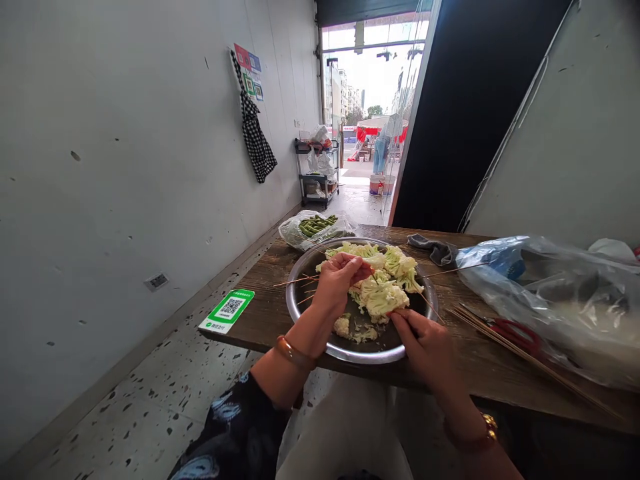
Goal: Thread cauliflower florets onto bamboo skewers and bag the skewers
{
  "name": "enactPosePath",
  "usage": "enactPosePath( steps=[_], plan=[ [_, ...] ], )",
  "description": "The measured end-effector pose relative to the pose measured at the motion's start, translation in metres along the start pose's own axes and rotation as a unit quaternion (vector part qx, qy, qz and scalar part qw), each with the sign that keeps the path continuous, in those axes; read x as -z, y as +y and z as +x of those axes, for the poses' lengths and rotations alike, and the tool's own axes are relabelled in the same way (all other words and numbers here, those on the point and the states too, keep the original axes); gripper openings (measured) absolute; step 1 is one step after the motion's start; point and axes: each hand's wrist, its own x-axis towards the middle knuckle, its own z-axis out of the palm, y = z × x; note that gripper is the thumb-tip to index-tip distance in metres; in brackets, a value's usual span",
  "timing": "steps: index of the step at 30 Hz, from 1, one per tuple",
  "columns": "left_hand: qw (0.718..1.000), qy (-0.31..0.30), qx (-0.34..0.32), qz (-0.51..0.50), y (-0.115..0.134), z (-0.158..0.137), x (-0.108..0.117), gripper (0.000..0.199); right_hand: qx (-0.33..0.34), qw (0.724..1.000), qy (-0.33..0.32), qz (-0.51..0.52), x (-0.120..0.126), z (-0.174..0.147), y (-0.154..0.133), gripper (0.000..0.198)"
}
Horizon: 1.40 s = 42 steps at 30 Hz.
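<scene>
My right hand [425, 340] grips the lower right edge of a pale cauliflower piece [383, 297] between thumb and fingers, above a round metal basin [370, 358]. Just up and left of that piece, my left hand [341, 275] is closed in a pinch, fingertips near the stem side; what they hold is too small to make out. More cauliflower [397, 261] lies in the back of the basin, with thin wooden skewers [453, 271] sticking out past the rim on both sides. A small floret [342, 325] and crumbs rest on the basin's bottom.
Right of the basin lie a bundle of skewers [530, 357], red-handled scissors [517, 333], a large clear plastic bag [565, 287] and a dark cloth [440, 250]. Behind stands a bag of green pods [317, 225]. A QR-code card [230, 310] sits at the wooden table's left corner.
</scene>
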Motion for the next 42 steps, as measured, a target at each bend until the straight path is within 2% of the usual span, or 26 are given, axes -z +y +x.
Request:
enactPosePath(
  steps=[15,26,42],
  plan=[
    [0.998,-0.026,0.004,0.062,-0.0031,-0.0003,0.0032,0.027,0.004,0.999,0.029,-0.018,-0.0034,-0.0022,0.0016,0.035],
    [0.998,-0.026,-0.013,0.055,-0.0058,0.0026,0.0048,0.025,0.007,0.999,0.029,-0.027,-0.0040,-0.0028,0.0036,0.034],
    [0.981,-0.035,-0.067,0.180,0.0028,-0.0016,0.0021,0.021,0.009,0.998,0.055,-0.040,-0.0088,-0.0066,0.0060,0.035]
  ],
)
